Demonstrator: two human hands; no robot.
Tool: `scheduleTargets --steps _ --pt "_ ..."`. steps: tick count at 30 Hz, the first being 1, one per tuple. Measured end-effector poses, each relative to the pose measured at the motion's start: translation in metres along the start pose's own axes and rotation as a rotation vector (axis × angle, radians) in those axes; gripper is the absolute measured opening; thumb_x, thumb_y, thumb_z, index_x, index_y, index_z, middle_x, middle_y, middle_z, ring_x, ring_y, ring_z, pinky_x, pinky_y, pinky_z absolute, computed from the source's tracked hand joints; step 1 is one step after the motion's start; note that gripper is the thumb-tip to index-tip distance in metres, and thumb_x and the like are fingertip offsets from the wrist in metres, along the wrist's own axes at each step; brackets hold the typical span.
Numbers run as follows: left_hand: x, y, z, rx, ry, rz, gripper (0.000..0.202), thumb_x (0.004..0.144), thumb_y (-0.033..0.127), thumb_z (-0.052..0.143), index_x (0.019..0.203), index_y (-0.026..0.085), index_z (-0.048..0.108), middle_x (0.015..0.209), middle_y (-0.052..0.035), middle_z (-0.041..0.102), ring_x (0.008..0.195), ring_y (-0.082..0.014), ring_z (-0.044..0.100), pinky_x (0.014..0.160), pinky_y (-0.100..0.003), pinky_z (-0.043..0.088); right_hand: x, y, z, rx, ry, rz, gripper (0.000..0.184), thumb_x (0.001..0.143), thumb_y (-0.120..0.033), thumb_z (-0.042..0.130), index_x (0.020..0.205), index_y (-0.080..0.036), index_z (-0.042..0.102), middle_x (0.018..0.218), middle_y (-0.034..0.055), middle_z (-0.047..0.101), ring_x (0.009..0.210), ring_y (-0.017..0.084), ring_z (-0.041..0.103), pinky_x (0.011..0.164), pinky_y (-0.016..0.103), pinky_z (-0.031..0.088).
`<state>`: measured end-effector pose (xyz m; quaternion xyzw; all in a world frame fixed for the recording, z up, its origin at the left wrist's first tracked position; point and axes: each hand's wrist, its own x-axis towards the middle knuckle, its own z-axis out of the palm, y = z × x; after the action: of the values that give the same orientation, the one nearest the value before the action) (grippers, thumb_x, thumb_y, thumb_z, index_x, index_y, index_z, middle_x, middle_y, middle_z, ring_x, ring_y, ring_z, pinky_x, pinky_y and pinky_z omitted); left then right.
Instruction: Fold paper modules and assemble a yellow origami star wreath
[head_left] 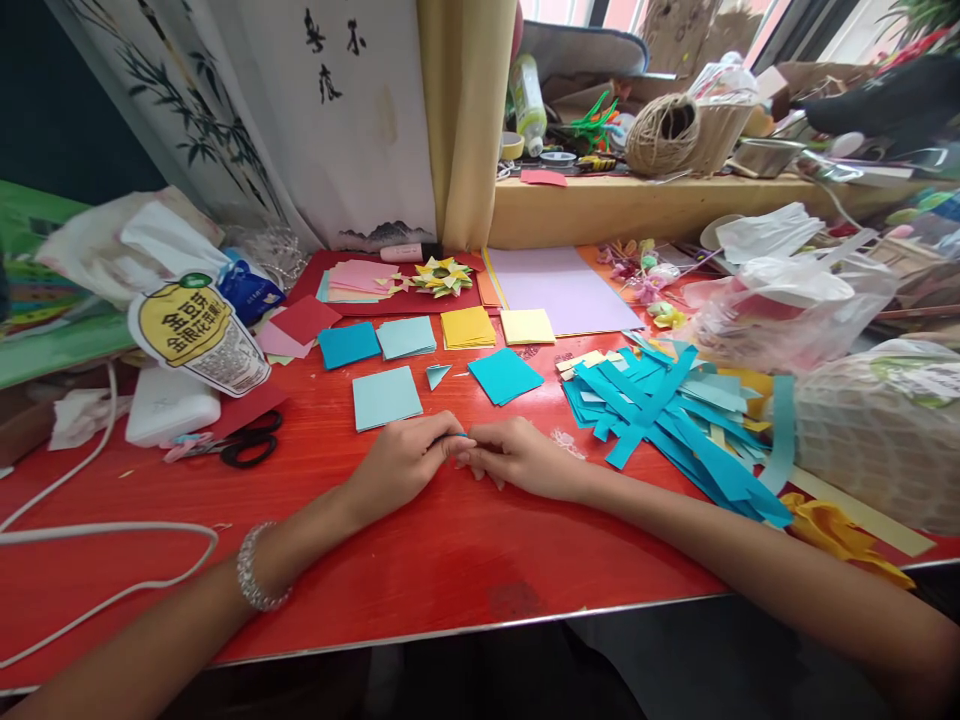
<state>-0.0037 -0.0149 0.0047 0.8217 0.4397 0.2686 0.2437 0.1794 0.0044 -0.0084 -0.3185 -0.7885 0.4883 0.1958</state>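
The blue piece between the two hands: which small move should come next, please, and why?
Perhaps press along the blue piece with the right hand while the left hand steadies it: both hands meet at it, and a folded triangle lies just beyond them. Any fold in it is hidden.

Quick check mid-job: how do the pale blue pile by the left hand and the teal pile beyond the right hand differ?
Colour: the pale pile is a light, greyish blue; the teal pile is deeper and brighter.
Pose: the pale pile has an edge roughly facing the person, while the teal pile is turned with a corner toward them.
Shared: both are squarish paper lying flat on the red table.
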Motion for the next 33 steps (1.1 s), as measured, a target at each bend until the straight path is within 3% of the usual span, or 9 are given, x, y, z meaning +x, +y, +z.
scheduleTargets --steps 6,13,20,33 --pt "-0.0015 0.0014 0.0021 0.011 -0.003 0.018 0.021 0.089 0.026 0.044 0.072 0.018 0.054 0.064 0.0028 0.06 0.058 -0.009 0.053 0.055 -0.019 0.037 0.0 -0.004 0.0012 -0.104 0.007 0.003 0.027 0.086 -0.034 0.047 0.069 -0.014 0.055 0.058 -0.0012 0.051 0.052 0.007 0.045 0.048 0.019 0.033" --pt "-0.0003 -0.0011 0.0003 -0.127 -0.032 -0.051 0.02 0.089 0.022 0.038 0.079 0.019 0.054 0.056 0.0049 0.052 0.052 -0.0083 0.049 0.055 -0.019 0.039 -0.0009 -0.0035 -0.0038 0.109 -0.029 0.057 0.035 0.084 -0.044 0.048 0.071 -0.013 0.056 0.058 -0.0008 0.055 0.043 0.006 0.047 0.043 0.019 0.037" --pt "0.0025 0.0008 -0.0044 -0.201 0.007 -0.186 0.028 0.086 0.038 0.047 0.068 0.017 0.052 0.055 0.0046 0.053 0.052 -0.0087 0.048 0.053 -0.02 0.036 0.0025 -0.003 -0.0055 0.226 -0.027 0.124 0.038 0.083 -0.047 0.048 0.072 -0.012 0.057 0.054 -0.0023 0.053 0.039 0.005 0.046 0.039 0.018 0.036" --pt "0.0004 0.0022 -0.0011 -0.151 0.05 -0.143 0.034 0.091 0.034 0.034 0.061 0.019 0.038 0.05 0.0055 0.042 0.048 -0.0086 0.039 0.05 -0.022 0.031 0.0031 -0.0012 -0.0085 0.295 -0.083 0.121 0.036 0.082 -0.046 0.051 0.069 -0.012 0.057 0.053 -0.0024 0.053 0.039 0.004 0.046 0.039 0.017 0.036"
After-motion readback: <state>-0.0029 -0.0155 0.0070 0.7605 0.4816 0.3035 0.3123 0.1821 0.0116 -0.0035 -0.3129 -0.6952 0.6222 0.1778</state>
